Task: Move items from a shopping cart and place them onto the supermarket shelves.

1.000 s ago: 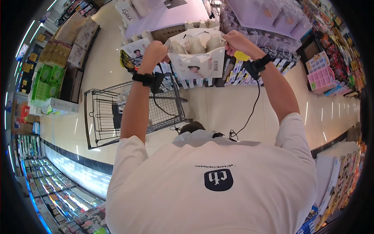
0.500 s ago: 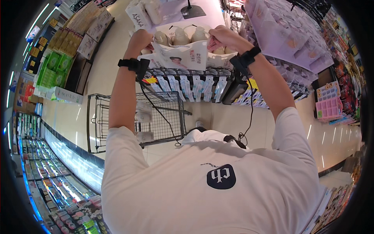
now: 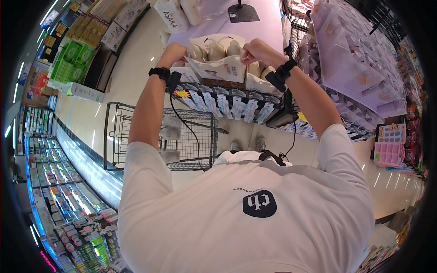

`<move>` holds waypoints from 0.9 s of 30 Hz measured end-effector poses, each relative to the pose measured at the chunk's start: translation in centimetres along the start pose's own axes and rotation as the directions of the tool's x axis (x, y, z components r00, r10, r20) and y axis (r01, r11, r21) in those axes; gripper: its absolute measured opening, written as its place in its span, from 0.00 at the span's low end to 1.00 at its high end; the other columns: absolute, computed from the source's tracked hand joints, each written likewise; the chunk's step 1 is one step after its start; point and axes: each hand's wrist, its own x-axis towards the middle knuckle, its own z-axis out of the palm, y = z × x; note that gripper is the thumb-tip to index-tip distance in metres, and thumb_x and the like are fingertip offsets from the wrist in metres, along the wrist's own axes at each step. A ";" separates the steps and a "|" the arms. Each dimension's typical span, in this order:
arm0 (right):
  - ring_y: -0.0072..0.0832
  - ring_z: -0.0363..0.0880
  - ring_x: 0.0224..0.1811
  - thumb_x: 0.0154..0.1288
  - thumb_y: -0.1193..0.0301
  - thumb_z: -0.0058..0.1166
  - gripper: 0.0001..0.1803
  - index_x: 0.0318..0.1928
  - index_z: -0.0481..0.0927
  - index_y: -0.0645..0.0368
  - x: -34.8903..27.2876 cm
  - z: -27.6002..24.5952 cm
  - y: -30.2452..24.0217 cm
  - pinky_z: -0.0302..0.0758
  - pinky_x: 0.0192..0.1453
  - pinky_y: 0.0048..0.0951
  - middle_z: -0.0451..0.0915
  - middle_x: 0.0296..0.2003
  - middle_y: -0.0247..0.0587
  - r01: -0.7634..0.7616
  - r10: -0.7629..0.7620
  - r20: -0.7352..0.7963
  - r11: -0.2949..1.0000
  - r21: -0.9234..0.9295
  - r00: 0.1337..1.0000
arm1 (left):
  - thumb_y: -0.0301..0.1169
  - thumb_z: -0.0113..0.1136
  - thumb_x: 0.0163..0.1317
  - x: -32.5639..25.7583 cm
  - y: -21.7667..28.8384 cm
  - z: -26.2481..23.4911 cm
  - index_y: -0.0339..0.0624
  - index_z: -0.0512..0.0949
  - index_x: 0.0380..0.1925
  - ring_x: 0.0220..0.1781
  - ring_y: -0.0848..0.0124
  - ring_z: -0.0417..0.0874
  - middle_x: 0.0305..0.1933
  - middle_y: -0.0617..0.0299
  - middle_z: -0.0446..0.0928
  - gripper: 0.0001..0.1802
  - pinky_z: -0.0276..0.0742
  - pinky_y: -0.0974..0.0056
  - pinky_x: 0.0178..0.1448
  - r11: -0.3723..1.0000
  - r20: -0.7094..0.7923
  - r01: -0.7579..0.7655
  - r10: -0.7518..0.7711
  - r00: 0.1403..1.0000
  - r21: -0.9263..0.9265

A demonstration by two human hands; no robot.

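A white printed paper bag [image 3: 223, 69] stands at the front edge of the display table, its mouth spread wide. Several cream-coloured pump bottles [image 3: 216, 52] sit side by side inside it. My left hand [image 3: 175, 53] is closed at the bag's left upper edge. On the opposite side, my right hand [image 3: 259, 52] has its fingers bent and pinched on the right upper edge. Each wrist wears a black strapped device with a cable. More white packs with cream bottles [image 3: 260, 78] lie beside the bag to the right, partly hidden by my right hand and forearm.
A black wire shopping cart [image 3: 193, 136] with clear packs inside stands left of my legs. Hanging packs [image 3: 223, 104] line the table front. A black sign base [image 3: 243, 13] rests on the lilac tabletop [image 3: 211, 22]. At right rises a display of clear bags [image 3: 355, 59].
My view has shifted slightly, so table and cart appear displaced. The bag's front panel, which leaned toward me, now looks more upright. Both hands stay on its edges.
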 end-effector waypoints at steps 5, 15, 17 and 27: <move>0.38 0.81 0.19 0.63 0.74 0.44 0.15 0.24 0.75 0.74 1.2 1.6 0.3 0.79 0.22 0.30 0.79 0.22 0.52 -0.158 0.150 -0.050 0.960 -0.231 0.987 | 0.26 0.55 0.48 3.6 -5.4 1.0 0.23 0.77 0.20 0.25 0.55 0.85 0.23 0.41 0.79 0.11 0.83 0.59 0.31 0.955 -0.006 -0.121 0.127 0.992 0.270; 0.40 0.71 0.13 0.33 0.78 0.59 0.04 0.14 0.77 0.65 6.6 0.5 7.4 0.68 0.18 0.38 0.73 0.13 0.48 -0.023 0.074 0.018 0.514 -0.857 0.997 | 0.29 0.53 0.51 2.2 -4.2 6.4 0.28 0.79 0.24 0.32 0.51 0.84 0.30 0.40 0.80 0.12 0.79 0.54 0.42 0.797 0.035 -0.068 0.059 0.998 0.601; 0.42 0.72 0.14 0.30 0.78 0.59 0.04 0.14 0.77 0.65 7.2 0.6 7.9 0.69 0.19 0.39 0.74 0.14 0.48 0.093 0.022 0.107 0.342 -0.935 0.994 | 0.31 0.53 0.53 3.2 -5.4 6.4 0.26 0.78 0.26 0.29 0.52 0.84 0.27 0.39 0.79 0.14 0.80 0.55 0.38 0.771 0.066 -0.133 0.118 0.991 0.622; 0.36 0.78 0.16 0.60 0.66 0.49 0.17 0.21 0.80 0.67 1.8 2.6 3.4 0.75 0.22 0.37 0.77 0.14 0.45 -0.212 0.150 -0.153 0.774 -0.596 0.977 | 0.35 0.49 0.58 3.5 -5.5 3.6 0.28 0.78 0.18 0.22 0.54 0.83 0.16 0.44 0.77 0.20 0.80 0.54 0.32 0.785 0.112 -0.099 0.038 0.993 0.611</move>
